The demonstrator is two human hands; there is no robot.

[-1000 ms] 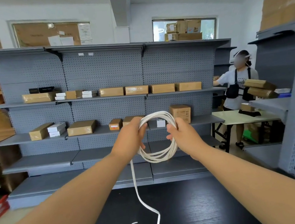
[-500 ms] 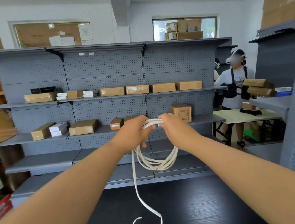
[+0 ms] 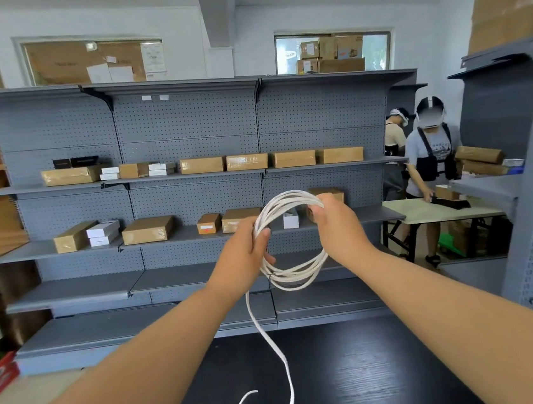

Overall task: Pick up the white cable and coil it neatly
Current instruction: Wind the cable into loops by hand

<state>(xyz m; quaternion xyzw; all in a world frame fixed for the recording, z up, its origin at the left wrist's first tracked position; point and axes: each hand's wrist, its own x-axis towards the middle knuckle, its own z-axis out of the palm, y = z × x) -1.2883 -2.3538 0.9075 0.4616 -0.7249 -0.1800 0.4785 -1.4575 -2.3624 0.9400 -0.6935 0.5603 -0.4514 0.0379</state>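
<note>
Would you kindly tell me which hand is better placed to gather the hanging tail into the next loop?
Probably the right hand: it only holds the top of the white cable coil and could let go. The left hand grips the bundle where the tail drops to the table.

A person's left hand is gripping the left side of a thin white cable wound into a round coil of several loops, while the right hand is pinching the coil's upper right side. A loose tail is hanging from under the left hand down to the black wood-grain table, its end curling there. Behind, brown cardboard boxes are sitting on grey perforated metal shelves, and another person in a dark apron is standing at right.
</note>
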